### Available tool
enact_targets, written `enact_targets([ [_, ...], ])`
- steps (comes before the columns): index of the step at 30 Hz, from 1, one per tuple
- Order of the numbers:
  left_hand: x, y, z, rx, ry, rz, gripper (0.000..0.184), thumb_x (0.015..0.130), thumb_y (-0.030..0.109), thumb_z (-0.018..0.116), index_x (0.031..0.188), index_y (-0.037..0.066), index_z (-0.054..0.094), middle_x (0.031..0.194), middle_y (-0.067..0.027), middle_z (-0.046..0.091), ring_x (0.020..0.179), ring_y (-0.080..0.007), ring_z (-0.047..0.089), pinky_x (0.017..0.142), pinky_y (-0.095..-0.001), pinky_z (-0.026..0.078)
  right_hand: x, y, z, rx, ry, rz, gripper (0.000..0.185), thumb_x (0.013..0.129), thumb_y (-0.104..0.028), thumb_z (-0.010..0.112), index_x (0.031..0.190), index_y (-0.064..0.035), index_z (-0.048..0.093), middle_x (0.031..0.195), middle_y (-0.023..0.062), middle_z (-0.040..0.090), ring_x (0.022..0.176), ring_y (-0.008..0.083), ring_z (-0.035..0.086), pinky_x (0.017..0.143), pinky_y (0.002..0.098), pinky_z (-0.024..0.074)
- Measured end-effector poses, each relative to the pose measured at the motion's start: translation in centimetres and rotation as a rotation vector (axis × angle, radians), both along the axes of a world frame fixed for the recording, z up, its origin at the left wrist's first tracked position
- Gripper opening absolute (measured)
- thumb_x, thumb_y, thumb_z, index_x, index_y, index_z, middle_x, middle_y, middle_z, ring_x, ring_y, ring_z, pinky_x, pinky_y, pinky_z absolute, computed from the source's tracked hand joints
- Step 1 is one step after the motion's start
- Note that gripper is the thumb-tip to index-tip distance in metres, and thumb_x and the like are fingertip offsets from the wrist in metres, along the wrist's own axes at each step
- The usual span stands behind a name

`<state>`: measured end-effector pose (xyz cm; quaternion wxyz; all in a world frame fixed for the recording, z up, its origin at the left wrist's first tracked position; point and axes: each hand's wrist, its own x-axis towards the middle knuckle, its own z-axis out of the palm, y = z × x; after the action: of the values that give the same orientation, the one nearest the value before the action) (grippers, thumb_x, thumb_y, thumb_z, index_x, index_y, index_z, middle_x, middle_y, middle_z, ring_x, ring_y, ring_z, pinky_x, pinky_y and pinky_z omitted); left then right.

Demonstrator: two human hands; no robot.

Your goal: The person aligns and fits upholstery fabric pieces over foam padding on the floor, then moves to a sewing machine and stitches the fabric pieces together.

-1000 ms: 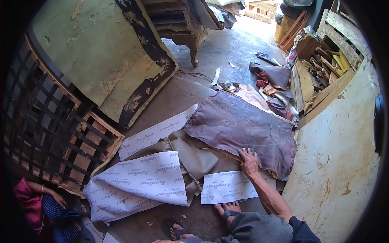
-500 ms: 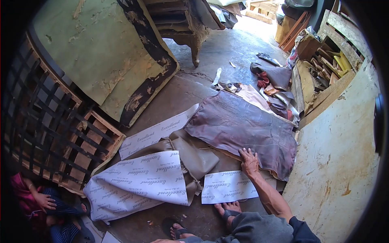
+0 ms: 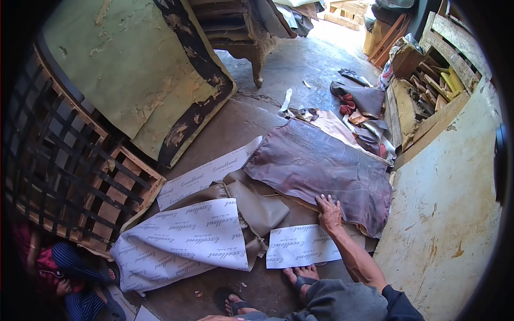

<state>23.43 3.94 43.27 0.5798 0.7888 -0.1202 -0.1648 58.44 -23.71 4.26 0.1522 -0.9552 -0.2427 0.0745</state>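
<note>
My right hand (image 3: 330, 212) rests with fingers spread on the near edge of a dark maroon leather piece (image 3: 326, 163), which lies flat on the floor. At the bottom edge only a sliver of my left hand (image 3: 217, 318) shows, by my leg, and its fingers are hidden. Under my right forearm lies a white backing sheet (image 3: 300, 247) printed "Excellent". Left of it a larger sheet of upholstery material (image 3: 187, 235) is folded over, printed backing up, beside its brown face (image 3: 257, 206).
A wooden frame with black webbing (image 3: 59, 155) and a worn padded panel (image 3: 134, 69) stand at left. A person (image 3: 59, 267) sits at lower left. Leather scraps (image 3: 364, 115) lie beyond the maroon piece. A pale board (image 3: 444, 203) and a wood-filled crate (image 3: 428, 93) line the right.
The person at lower left has shifted posture, and their hand has moved off the knee, lower down. My right hand and the leather stay in place.
</note>
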Motion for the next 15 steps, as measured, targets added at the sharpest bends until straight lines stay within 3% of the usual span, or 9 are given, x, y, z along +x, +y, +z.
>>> enact_targets([
  [15, -0.08, -0.09, 0.17, 0.019, 0.005, 0.002, 0.073, 0.09, 0.045, 0.072, 0.141, -0.005, 0.054, 0.143, -0.0266, 0.053, 0.132, -0.0452, 0.051, 0.108, -0.0502, 0.041, -0.01, -0.08, -0.11, 0.014, -0.011, 0.0, 0.06, 0.086, 0.0, 0.051, 0.142, -0.0189, 0.058, 0.15, 0.0111, 0.055, 0.143, 0.0364, 0.045, 0.117, 0.0643, 0.029],
])
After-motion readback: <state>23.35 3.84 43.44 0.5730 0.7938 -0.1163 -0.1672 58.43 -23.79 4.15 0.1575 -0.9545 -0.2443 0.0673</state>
